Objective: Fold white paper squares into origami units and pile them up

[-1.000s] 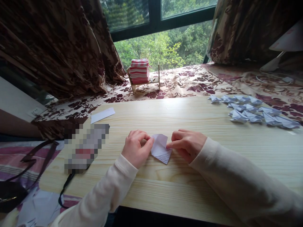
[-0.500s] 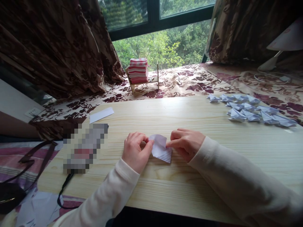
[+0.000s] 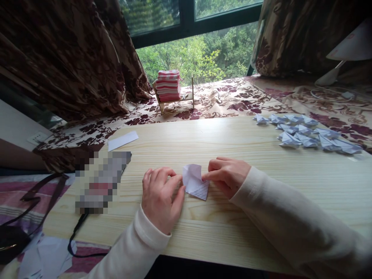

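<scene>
A small piece of folded white paper (image 3: 192, 175) lies on the wooden table in front of me, with lines of print showing on its lower flap. My left hand (image 3: 162, 195) is at its left edge, fingers spread apart and fingertips close to the paper. From the other side, my right hand (image 3: 228, 175) meets the right edge with its index finger, the other fingers curled in. It seems to pinch the paper there, though its thumb is hidden.
Several folded paper pieces (image 3: 302, 131) stand in rows at the table's far right. A white paper strip (image 3: 123, 140) and a blurred-out flat object (image 3: 101, 184) with a black strap lie left. Loose paper sheets (image 3: 48, 255) rest below the table (image 3: 232, 240). A small rack (image 3: 174, 101) holds folded pink cloths (image 3: 167, 86).
My left hand has let go of the paper's left edge and opened, shifting slightly left and toward me. My right hand stays at the right edge.
</scene>
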`<move>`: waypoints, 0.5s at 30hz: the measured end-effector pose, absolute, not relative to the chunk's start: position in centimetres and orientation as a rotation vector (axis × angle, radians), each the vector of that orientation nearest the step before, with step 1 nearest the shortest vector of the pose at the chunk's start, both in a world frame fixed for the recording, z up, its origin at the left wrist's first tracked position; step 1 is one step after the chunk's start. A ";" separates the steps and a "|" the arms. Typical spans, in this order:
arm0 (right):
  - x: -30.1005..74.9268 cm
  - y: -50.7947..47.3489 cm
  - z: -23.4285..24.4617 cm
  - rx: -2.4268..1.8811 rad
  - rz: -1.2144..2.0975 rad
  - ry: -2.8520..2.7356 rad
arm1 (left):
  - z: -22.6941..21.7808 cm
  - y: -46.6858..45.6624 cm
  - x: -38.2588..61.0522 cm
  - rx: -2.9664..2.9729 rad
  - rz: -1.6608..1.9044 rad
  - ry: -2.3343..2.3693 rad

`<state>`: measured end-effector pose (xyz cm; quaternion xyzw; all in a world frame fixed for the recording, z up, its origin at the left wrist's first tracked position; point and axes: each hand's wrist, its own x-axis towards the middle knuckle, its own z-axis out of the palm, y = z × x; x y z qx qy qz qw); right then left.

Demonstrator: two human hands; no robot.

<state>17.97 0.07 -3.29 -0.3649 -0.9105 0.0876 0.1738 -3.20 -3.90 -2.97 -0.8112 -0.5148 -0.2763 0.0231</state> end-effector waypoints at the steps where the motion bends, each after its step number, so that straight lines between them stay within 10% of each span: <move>1: 18.0 0.1 -3.3 -1.037 0.243 -2.585 | -2.9 -3.9 -3.1 -2.503 -0.837 -1.566; 15: 17.9 0.0 -3.1 -1.056 0.253 -2.615 | -2.4 -3.8 -2.6 -2.626 -0.657 -1.377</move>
